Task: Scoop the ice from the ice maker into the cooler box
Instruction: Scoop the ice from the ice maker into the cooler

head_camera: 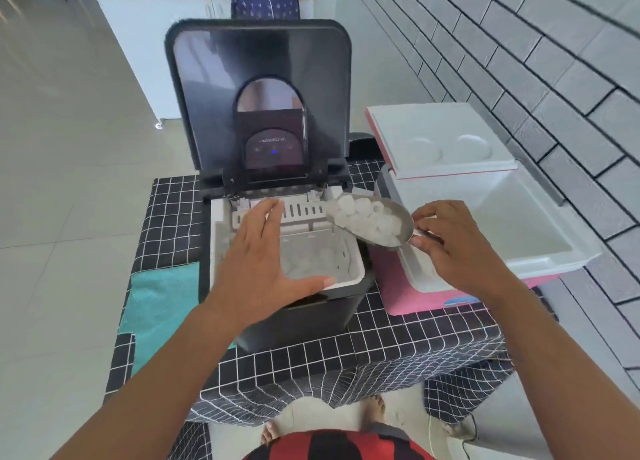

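Observation:
A black ice maker (311,314) stands on the table with its lid (258,78) raised. Its white ice basket (349,276) holds a little ice (308,262). My left hand (263,262) hovers flat over the basket's left side, fingers straight. My right hand (453,245) pinches the handle of a metal scoop (401,241) heaped with ice cubes (367,217). The scoop hangs between the ice maker and the pink cooler box (408,297), whose white inside (502,224) is open and whose lid (440,137) is tipped back.
A black checked cloth (381,348) covers the low table. A teal towel (159,307) lies at its left edge. A grey brick wall (554,61) runs close on the right; tiled floor (52,217) lies to the left. My bare feet (374,407) stand at the table's front.

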